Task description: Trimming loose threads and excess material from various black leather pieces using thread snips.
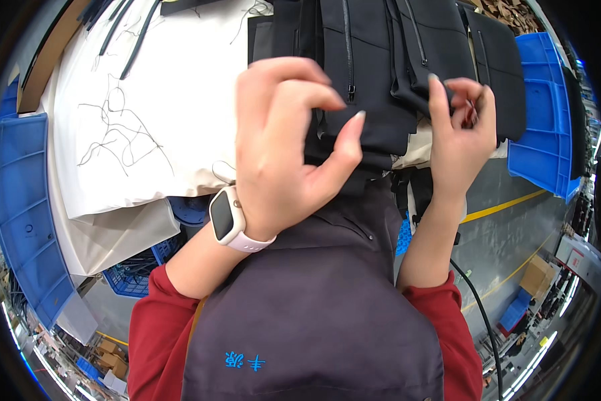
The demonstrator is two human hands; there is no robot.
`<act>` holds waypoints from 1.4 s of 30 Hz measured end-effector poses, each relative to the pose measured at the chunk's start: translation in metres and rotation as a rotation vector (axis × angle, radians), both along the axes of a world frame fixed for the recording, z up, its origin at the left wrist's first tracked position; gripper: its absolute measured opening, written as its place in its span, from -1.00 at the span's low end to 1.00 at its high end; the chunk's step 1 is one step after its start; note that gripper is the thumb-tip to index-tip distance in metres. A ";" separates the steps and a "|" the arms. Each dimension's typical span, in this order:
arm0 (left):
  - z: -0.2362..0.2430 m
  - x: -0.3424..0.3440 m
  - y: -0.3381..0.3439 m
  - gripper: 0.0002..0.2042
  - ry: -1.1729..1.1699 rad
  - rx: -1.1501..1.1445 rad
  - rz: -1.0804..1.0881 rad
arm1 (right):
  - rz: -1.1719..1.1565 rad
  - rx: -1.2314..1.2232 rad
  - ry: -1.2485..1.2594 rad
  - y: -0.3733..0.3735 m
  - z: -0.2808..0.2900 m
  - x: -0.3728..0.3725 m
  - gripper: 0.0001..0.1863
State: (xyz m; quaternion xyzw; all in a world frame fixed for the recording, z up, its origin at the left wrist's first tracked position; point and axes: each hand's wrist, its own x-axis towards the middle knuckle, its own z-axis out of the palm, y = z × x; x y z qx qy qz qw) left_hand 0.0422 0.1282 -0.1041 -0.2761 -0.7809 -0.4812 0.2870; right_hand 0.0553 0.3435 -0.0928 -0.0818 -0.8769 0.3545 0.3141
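My left hand point(273, 134) is raised over the table. Its fingers curve toward the thumb with a gap between, and nothing shows in it. A pale watch point(228, 214) is on that wrist. My right hand point(462, 144) is up at the right with its fingers curled in. A small dark, reddish thing point(471, 115) shows among those fingers, too little of it to name. Behind both hands lie black fabric pieces point(370, 100) with zippers point(349, 50), overlapping one another at the far edge. Neither hand clearly grips the fabric; the left one hides part of it.
Loose black threads point(123, 134) and dark strips point(140, 40) lie on the white table cover point(193, 100). Blue bins stand at the left point(23, 200) and right point(547, 113). A blue basket point(128, 279) is below the table. A black cable point(481, 307) hangs at my right.
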 end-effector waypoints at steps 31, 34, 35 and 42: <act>-0.031 -0.037 0.088 -0.72 -0.279 -0.014 -0.185 | 0.125 -0.416 0.355 -0.010 -0.069 0.011 -0.74; -0.030 -0.037 0.088 -0.72 -0.291 -0.002 -0.169 | 0.140 -0.507 0.378 -0.016 -0.065 0.011 -0.75; -0.032 -0.039 0.086 -0.72 -0.283 0.006 -0.202 | 0.133 -0.456 0.363 -0.014 -0.067 0.012 -0.74; -0.021 -0.040 0.063 -0.80 -0.363 0.017 -0.433 | 0.134 -0.335 0.325 -0.008 -0.071 0.016 -0.71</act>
